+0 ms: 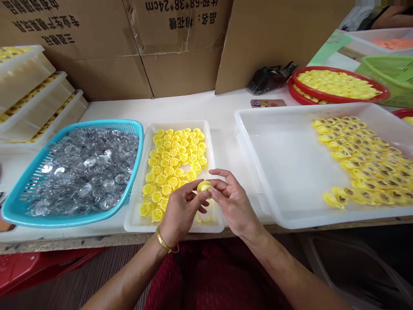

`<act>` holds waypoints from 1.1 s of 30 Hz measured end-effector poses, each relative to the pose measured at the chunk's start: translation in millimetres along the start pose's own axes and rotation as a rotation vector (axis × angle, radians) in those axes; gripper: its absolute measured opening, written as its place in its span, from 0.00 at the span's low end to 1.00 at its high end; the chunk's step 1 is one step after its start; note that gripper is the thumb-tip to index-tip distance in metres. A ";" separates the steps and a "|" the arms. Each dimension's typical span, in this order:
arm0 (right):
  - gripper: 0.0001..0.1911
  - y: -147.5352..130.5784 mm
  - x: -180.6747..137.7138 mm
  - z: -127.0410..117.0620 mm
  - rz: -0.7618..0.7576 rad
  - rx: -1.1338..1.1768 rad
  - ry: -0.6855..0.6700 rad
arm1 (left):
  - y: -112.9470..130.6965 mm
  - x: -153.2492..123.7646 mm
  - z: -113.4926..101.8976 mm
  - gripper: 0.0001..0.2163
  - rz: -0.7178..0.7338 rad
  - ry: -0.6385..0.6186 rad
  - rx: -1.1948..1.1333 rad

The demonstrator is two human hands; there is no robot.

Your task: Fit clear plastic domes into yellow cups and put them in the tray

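Both hands meet over the near end of a small white tray (135,217) filled with several yellow round caps (174,155). My left hand (180,211), with a gold bracelet on the wrist, and my right hand (230,202) pinch one yellow cap (204,186) between their fingertips. To the left, a blue basket (19,206) holds a heap of clear plastic discs (87,168). To the right, a large white tray (284,172) carries rows of yellow pieces with dark centres (361,159).
Cardboard boxes (180,47) stand along the back of the white table. Stacked white trays (35,103) sit at far left. At back right are red dishes of yellow caps (338,84), a green basket (387,73), a black bag (269,77) and another person's arm (392,17).
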State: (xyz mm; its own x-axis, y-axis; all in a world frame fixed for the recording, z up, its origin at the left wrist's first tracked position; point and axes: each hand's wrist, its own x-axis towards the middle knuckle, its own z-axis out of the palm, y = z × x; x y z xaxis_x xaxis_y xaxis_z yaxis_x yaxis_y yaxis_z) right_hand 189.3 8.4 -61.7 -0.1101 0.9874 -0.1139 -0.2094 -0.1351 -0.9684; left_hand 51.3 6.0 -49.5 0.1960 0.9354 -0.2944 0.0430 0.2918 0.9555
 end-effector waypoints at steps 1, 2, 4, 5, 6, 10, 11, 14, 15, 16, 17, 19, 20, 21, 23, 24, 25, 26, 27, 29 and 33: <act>0.15 2.1 -0.8 1.2 -0.059 -0.069 0.011 | -1.6 0.7 -0.6 0.20 0.013 0.003 0.011; 0.14 4.3 -1.9 2.3 -0.131 -0.156 0.027 | -3.3 1.0 -1.8 0.20 0.035 0.011 0.032; 0.13 8.5 -4.5 4.1 -0.304 -0.364 0.075 | -7.0 0.5 -5.3 0.19 0.108 0.036 0.102; 0.14 10.2 -5.7 4.8 -0.393 -0.465 0.102 | -9.1 -0.1 -7.3 0.18 0.161 0.054 0.150; 0.15 11.6 -6.7 5.5 -0.476 -0.554 0.125 | -11.3 -0.8 -9.3 0.17 0.223 0.074 0.207; 0.21 13.0 -8.3 7.7 -0.698 -0.756 0.164 | -19.2 -2.5 -14.6 0.13 0.510 0.175 0.449; 0.22 12.8 -8.3 8.1 -0.729 -0.777 0.164 | -20.1 -2.5 -15.1 0.12 0.573 0.198 0.502; 0.22 12.0 -8.9 9.0 -0.762 -0.798 0.159 | -18.6 -1.9 -15.7 0.10 0.694 0.227 0.608; 0.21 11.8 -9.3 9.1 -0.744 -0.789 0.162 | -16.8 -1.5 -16.1 0.09 0.703 0.225 0.625; 0.20 11.5 -9.6 9.1 -0.704 -0.765 0.167 | -14.6 -1.0 -16.6 0.08 0.692 0.217 0.628; 0.19 10.9 -10.0 9.0 -0.643 -0.724 0.165 | -12.2 -0.6 -17.3 0.07 0.661 0.202 0.617; 0.16 8.7 -10.2 8.7 -0.477 -0.592 0.139 | -7.5 0.4 -18.9 0.06 0.548 0.159 0.561; 0.16 7.0 -10.0 8.7 -0.393 -0.508 0.117 | -5.6 0.8 -19.7 0.07 0.477 0.138 0.515; 0.16 5.0 -9.5 8.8 -0.321 -0.424 0.094 | -4.2 1.1 -20.2 0.07 0.404 0.123 0.455; 0.17 0.6 -8.0 9.2 -0.219 -0.274 0.069 | -2.9 1.2 -20.2 0.09 0.278 0.093 0.304; 0.18 -1.4 -6.9 9.6 -0.179 -0.208 0.069 | -2.9 1.0 -19.6 0.10 0.234 0.077 0.227; 0.19 -3.0 -5.7 10.0 -0.141 -0.149 0.072 | -3.2 0.5 -18.6 0.11 0.205 0.062 0.162; 0.20 -4.2 -4.4 10.4 -0.106 -0.099 0.077 | -3.5 -0.1 -17.5 0.12 0.189 0.052 0.112; 0.20 -4.8 -3.1 10.8 -0.075 -0.057 0.082 | -3.7 -0.7 -16.3 0.13 0.182 0.049 0.077; 0.21 -4.6 -0.9 11.6 -0.023 -0.001 0.090 | -3.3 -1.5 -14.0 0.14 0.169 0.069 0.032; 0.21 -2.1 2.3 13.1 0.060 0.092 0.105 | -0.5 0.5 -12.9 0.13 0.114 0.111 0.001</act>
State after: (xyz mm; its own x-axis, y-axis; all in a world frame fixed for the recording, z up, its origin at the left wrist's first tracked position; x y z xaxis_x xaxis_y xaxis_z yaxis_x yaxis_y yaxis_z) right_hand 176.7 9.8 -57.0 -0.0239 0.9798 -0.1986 -0.2940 -0.1968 -0.9353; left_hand 38.7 8.9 -50.4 0.0897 0.9788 -0.1843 0.0277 0.1825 0.9828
